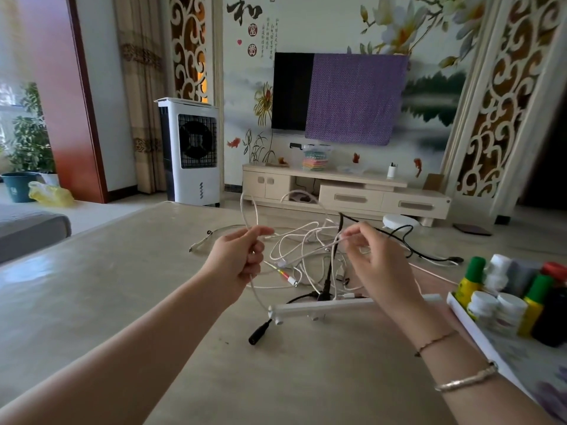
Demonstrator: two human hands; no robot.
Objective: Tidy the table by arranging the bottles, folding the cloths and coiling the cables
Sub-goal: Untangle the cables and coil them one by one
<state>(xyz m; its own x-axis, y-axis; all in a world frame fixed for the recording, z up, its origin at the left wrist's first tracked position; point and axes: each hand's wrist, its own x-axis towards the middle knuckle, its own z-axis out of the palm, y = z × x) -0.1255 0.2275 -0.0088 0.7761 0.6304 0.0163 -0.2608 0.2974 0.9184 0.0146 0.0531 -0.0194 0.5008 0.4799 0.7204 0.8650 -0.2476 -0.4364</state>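
Table (122,286), beige top, items as seen:

1. My L hand (241,259): fingers curled, pinching white cable (250,210), held up above table; loop arcs over toward R side.
2. My R hand (372,265): thumb + forefinger pinching same white cable nr its far run, other fingers loosely bent.
3. Cable tangle (306,256): white + black leads, heaped betw. both hands, on table.
4. White bar (322,306): lying flat, just below tangle.
5. Black plug (259,331): nr bar's L end.
6. Bottles (506,302): green-capped, white-capped, grouped at R edge, well apart from L hand.

Both hands, left hand (242,256) and right hand (372,265), pinching apparently one white cable (248,210) above table (122,286).
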